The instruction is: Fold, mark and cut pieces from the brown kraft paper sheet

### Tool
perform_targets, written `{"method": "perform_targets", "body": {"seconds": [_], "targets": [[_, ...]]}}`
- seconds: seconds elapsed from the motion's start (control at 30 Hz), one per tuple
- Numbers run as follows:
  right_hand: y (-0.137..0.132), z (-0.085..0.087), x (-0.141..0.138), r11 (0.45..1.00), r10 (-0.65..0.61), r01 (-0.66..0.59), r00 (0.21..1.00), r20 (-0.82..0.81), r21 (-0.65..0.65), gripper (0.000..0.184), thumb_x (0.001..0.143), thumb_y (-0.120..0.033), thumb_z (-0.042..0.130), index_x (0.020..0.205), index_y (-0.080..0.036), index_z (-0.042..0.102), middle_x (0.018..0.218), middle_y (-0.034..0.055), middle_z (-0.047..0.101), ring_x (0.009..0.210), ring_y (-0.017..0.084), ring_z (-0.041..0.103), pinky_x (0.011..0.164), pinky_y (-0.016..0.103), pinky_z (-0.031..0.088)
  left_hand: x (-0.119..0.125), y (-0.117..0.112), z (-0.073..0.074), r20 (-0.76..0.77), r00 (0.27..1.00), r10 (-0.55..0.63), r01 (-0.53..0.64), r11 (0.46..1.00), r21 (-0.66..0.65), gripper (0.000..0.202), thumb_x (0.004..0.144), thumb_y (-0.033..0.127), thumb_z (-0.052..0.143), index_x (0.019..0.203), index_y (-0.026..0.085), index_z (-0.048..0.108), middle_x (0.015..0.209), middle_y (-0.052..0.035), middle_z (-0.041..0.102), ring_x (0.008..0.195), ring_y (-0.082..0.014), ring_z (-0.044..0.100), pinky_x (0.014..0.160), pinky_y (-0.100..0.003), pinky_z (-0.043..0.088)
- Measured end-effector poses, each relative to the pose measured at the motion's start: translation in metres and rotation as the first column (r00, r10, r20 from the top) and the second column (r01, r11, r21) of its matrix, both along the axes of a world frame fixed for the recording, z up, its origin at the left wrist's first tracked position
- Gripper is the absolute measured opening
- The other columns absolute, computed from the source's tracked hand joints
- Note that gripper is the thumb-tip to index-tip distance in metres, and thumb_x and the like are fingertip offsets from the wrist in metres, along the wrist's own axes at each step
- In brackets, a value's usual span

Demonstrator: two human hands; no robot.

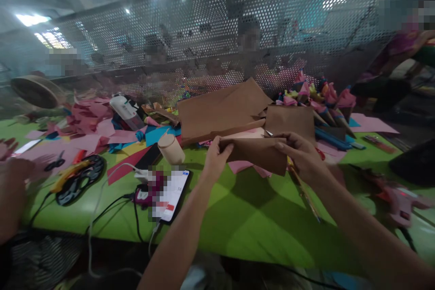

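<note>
Between my two hands, above the green table [258, 231], is a piece of brown paper [256, 152]. My left hand [215, 156] pinches its left end, thumb on the near side. At the right end, my right hand [297, 152] grips the same paper between thumb and fingers. The paper's lower right corner hangs down. Behind it lie larger brown paper sheets [217, 111], with another brown piece [290, 120] at their right. Pink paper shows below the held piece. A thin yellow stick or brush [307, 195] lies close under my right hand.
Left of my arms are a phone with a lit screen [175, 195], a purple power strip [146, 195], cables, a cardboard roll [171, 148] and a yellow-handled glue gun [73, 174]. A pink glue gun [397, 199] lies at right. Another person's hand [15, 167] is at far left.
</note>
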State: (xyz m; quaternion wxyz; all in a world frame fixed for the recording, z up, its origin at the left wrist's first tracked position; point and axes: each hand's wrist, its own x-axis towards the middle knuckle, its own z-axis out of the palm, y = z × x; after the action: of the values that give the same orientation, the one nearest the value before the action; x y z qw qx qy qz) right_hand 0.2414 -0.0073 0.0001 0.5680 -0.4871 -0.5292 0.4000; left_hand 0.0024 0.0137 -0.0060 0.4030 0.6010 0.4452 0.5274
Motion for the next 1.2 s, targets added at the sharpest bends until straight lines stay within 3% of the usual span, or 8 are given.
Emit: {"method": "perform_targets", "body": {"seconds": [0.13, 0.27, 0.53, 0.6, 0.7, 0.9, 1.03, 1.2], "targets": [[0.002, -0.004, 0.001, 0.997, -0.049, 0.046, 0.997, -0.058, -0.061, 0.045, 0.057, -0.061, 0.088, 0.077, -0.024, 0.071, 0.076, 0.0020, 0.073, 0.071, 0.019, 0.064, 0.066, 0.032, 0.051, 0.002, 0.002, -0.005, 0.077, 0.997, -0.004, 0.008, 0.998, -0.058, 0.023, 0.082, 0.035, 0.073, 0.085, 0.021, 0.055, 0.082, 0.0008, 0.063, 0.081, -0.0166, 0.059, 0.078, -0.029, 0.046], [0.001, -0.005, 0.006, 0.990, -0.129, 0.130, 0.991, 0.026, -0.055, 0.034, 0.072, -0.058, 0.080, 0.079, -0.025, 0.073, 0.069, 0.0005, 0.069, 0.064, 0.018, 0.059, 0.058, 0.029, 0.047, 0.000, 0.004, -0.007, 0.092, 0.993, -0.068, 0.078, 0.990, -0.115, 0.036, 0.076, 0.036, 0.081, 0.101, 0.021, 0.059, 0.090, -0.0013, 0.067, 0.083, -0.0181, 0.064, 0.080, -0.032, 0.050], [-0.003, 0.001, 0.001, 0.996, -0.087, 0.077, 0.955, 0.283, 0.044, 0.044, 0.075, -0.066, 0.071, 0.075, -0.022, 0.072, 0.070, 0.0019, 0.069, 0.067, 0.018, 0.057, 0.060, 0.029, 0.038, -0.002, -0.006, 0.012, -0.360, 0.908, -0.216, 0.279, 0.951, 0.134, 0.035, 0.084, 0.039, 0.079, 0.116, 0.026, 0.073, 0.129, -0.0106, 0.069, 0.124, -0.0296, 0.061, 0.109, -0.047, 0.045], [-0.006, 0.003, -0.004, 0.998, -0.059, 0.049, 0.945, 0.322, 0.040, 0.044, 0.076, -0.066, 0.070, 0.074, -0.022, 0.071, 0.068, 0.0011, 0.067, 0.066, 0.018, 0.056, 0.061, 0.030, 0.038, 0.007, -0.012, 0.010, -0.339, 0.873, -0.350, 0.393, 0.917, 0.066, 0.042, 0.086, 0.041, 0.076, 0.124, 0.026, 0.070, 0.129, -0.0103, 0.071, 0.119, -0.0286, 0.063, 0.104, -0.044, 0.048], [-0.010, 0.005, -0.012, 0.999, -0.012, 0.001, 0.943, 0.334, 0.033, 0.047, 0.079, -0.067, 0.067, 0.066, -0.022, 0.065, 0.063, -0.0005, 0.061, 0.062, 0.017, 0.052, 0.059, 0.029, 0.036, 0.021, -0.018, 0.002, -0.312, 0.858, -0.408, 0.415, 0.909, -0.048, 0.032, 0.086, 0.040, 0.074, 0.111, 0.021, 0.071, 0.110, -0.0076, 0.075, 0.101, -0.0250, 0.066, 0.091, -0.037, 0.050], [-0.011, 0.005, -0.007, 0.997, 0.074, -0.072, 0.996, 0.055, -0.036, 0.051, 0.080, -0.074, 0.064, 0.075, -0.024, 0.070, 0.075, 0.0025, 0.070, 0.074, 0.021, 0.064, 0.068, 0.033, 0.049, 0.026, -0.015, -0.008, -0.229, 0.936, -0.268, 0.239, 0.960, -0.149, 0.017, 0.085, 0.035, 0.065, 0.078, 0.019, 0.060, 0.076, 0.0017, 0.061, 0.077, -0.0170, 0.054, 0.073, -0.029, 0.042], [-0.011, 0.005, -0.005, 0.985, 0.166, -0.171, 0.976, -0.142, -0.019, 0.051, 0.077, -0.073, 0.067, 0.099, -0.027, 0.074, 0.102, 0.0060, 0.077, 0.100, 0.028, 0.069, 0.088, 0.041, 0.054, 0.024, -0.013, -0.008, -0.034, 0.985, -0.171, 0.161, 0.966, -0.205, 0.025, 0.081, 0.042, 0.068, 0.077, 0.020, 0.057, 0.074, 0.0011, 0.060, 0.076, -0.0169, 0.054, 0.072, -0.029, 0.042], [-0.007, 0.001, -0.014, 0.991, 0.102, -0.115, 0.981, -0.165, -0.074, 0.060, 0.055, -0.061, 0.091, 0.098, -0.025, 0.069, 0.097, 0.0057, 0.076, 0.094, 0.025, 0.069, 0.080, 0.038, 0.054, 0.027, -0.016, -0.012, 0.184, 0.973, -0.142, 0.194, 0.932, -0.305, 0.037, 0.074, 0.051, 0.078, 0.087, 0.020, 0.061, 0.088, -0.0033, 0.069, 0.084, -0.0203, 0.061, 0.080, -0.033, 0.048]]}}
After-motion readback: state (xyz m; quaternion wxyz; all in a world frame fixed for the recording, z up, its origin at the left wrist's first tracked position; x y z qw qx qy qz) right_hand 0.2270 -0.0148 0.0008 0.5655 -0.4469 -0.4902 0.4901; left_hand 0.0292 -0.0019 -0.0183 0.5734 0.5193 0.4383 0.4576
